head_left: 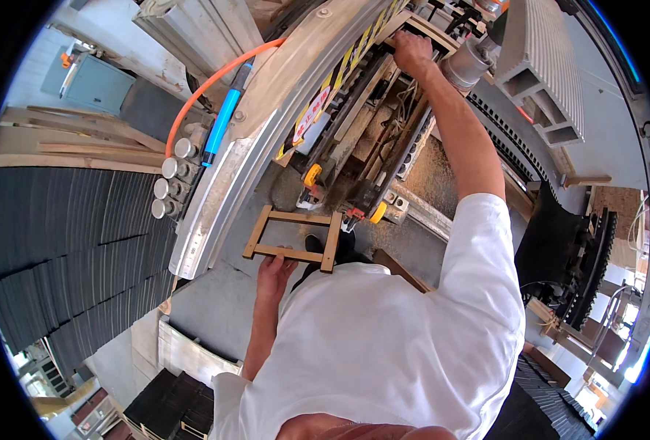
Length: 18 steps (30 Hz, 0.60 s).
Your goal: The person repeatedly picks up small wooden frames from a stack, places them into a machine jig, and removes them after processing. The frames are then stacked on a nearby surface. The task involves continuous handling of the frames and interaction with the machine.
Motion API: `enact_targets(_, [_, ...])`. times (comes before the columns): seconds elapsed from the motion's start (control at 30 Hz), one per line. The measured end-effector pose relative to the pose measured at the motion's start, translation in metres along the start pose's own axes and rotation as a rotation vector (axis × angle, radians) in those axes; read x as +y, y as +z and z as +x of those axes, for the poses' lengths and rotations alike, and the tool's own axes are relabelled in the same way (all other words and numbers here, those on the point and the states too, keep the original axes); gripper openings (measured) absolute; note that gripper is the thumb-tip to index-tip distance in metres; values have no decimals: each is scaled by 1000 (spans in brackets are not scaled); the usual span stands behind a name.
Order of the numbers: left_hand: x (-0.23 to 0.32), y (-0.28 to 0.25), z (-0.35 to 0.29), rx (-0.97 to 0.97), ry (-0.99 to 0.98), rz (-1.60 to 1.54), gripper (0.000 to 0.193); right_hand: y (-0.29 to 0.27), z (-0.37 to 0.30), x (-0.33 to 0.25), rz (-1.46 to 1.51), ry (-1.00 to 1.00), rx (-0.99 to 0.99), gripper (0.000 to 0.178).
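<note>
The L hand (275,273) has a small wood frame (300,255) in its grip – thumb and fingers are shut round the long bar on the side nearest the body. The frame is made of 4 bars w/ a big gap in the mid. It's held up in front of the tummy, nr the close end of a long machine. A dark shoe (313,243) shows thru the gap.

The R arm is stretched far out. The R hand (413,53) is at the far end of the machine, by some pale wood (442,37). Its fingers bend down, but I can't tell if its grip is holding the wood or just touching it.

The machine has 2 long dark rails (402,150) w/ dusty bits btwn them. A yellow knob (378,213) is at the near end of the R rail. Sawdust (431,172) lies to the R of the rails. A fat silver pipe (466,67) is just beside the R hand.

On the L side there's a yellow & black striped strip (348,70), a blue tube (225,125), an orange hose (184,110) and 4 round silver knobs (170,168) in a row. Farther L is a big stack of dark strips (68,249). The person has a white shirt (383,330) on.
</note>
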<state>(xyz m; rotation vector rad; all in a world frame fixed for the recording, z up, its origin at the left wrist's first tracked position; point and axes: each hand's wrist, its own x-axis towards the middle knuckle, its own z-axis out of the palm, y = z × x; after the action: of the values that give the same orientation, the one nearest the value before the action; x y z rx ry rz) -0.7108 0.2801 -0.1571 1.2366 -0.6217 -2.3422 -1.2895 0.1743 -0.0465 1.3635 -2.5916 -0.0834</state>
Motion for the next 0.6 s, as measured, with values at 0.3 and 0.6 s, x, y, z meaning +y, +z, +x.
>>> enact_targets(0.3, [5,0,15,-20,-15,41,31,10,9,12,38,-92,-23,25])
enact_targets(0.6, [11,3,16,8,-12,138,34,10,1,5,37,-66,37,32])
